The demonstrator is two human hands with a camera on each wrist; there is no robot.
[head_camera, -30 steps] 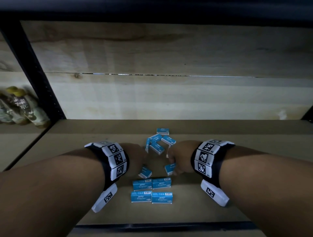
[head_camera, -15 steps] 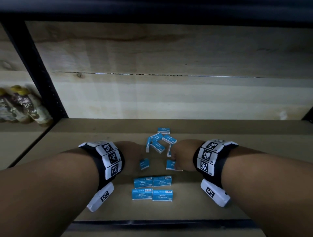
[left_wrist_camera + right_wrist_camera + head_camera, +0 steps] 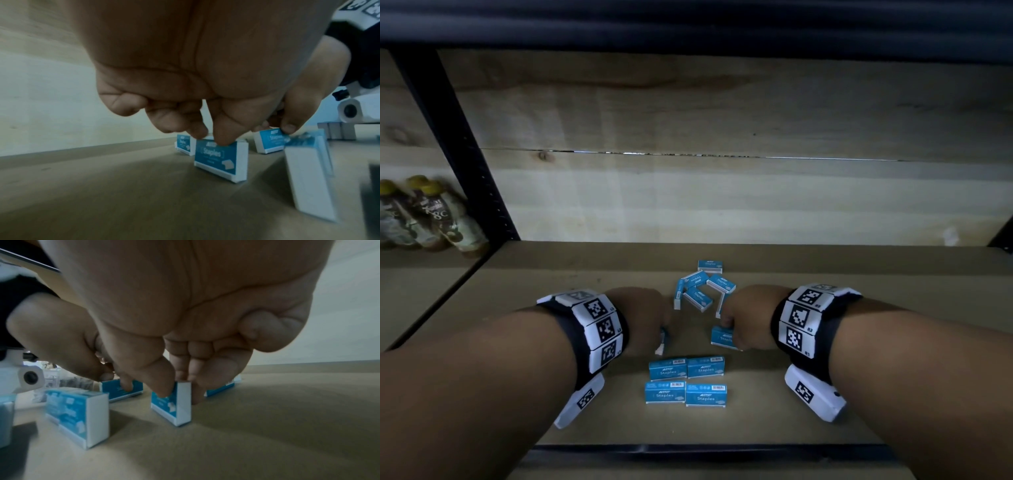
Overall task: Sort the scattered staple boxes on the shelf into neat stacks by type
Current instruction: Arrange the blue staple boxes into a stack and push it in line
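Four blue staple boxes [image 3: 686, 380] stand in two tidy rows near the shelf's front. Behind them lies a loose pile of the same boxes [image 3: 700, 286]. My left hand [image 3: 654, 329] pinches one box [image 3: 662, 342] by its top edge; in the left wrist view that box [image 3: 220, 159] stands on its long edge on the shelf under my left hand [image 3: 209, 138]. My right hand [image 3: 736, 325] pinches another box [image 3: 722, 337], which the right wrist view shows upright on the board [image 3: 172, 405] between thumb and fingers of my right hand [image 3: 179, 392].
Both held boxes sit just behind the tidy rows, in front of the pile. A black upright post [image 3: 465, 154] bounds the bay on the left, with bottles [image 3: 431, 216] beyond it. The wooden back wall [image 3: 722, 198] is far behind; the dark front rail [image 3: 705, 452] is close.
Both hands keep the same boxes. The left box has turned more edge-on and is now largely hidden by the hand; the right box has barely shifted.
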